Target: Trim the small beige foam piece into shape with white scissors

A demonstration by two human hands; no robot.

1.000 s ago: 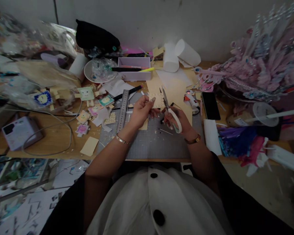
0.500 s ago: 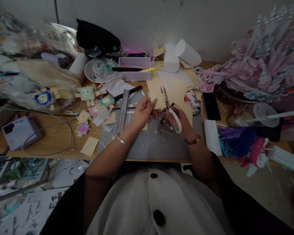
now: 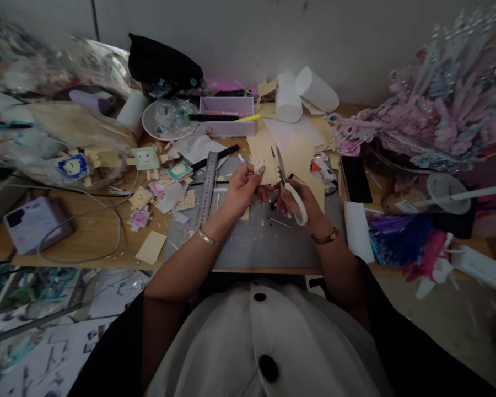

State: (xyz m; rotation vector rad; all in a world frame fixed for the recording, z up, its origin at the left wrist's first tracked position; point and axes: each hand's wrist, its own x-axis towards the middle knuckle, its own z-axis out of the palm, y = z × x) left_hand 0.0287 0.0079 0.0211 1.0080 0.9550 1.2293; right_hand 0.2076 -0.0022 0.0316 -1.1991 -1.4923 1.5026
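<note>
My left hand (image 3: pixel 244 186) pinches a small cream-coloured card (image 3: pixel 268 172) with rounded, scalloped-looking shapes along its edge. Thumb on top, it keeps the card raised over the grey cutting mat (image 3: pixel 268 248). White-handled scissors (image 3: pixel 296 203) are in my right hand (image 3: pixel 303 201), fingers through the loops. Their blades point away from me, parted a little, at the card's right edge. Whether the blades touch the card I cannot tell. Small paper scraps and a thin white stick (image 3: pixel 281 223) lie on the mat below.
A metal ruler (image 3: pixel 208 187) lies left of my hands, near small drawn card figures (image 3: pixel 145 159). A glue gun (image 3: pixel 324 169) and a phone (image 3: pixel 356 179) lie to the right. Behind stands a lilac box (image 3: pixel 231 128) with pens. A lidded drink cup (image 3: pixel 442 194) stands far right.
Almost nothing differs. Both hands, the card and the scissors stay in nearly the same place, and the blades remain slightly parted.
</note>
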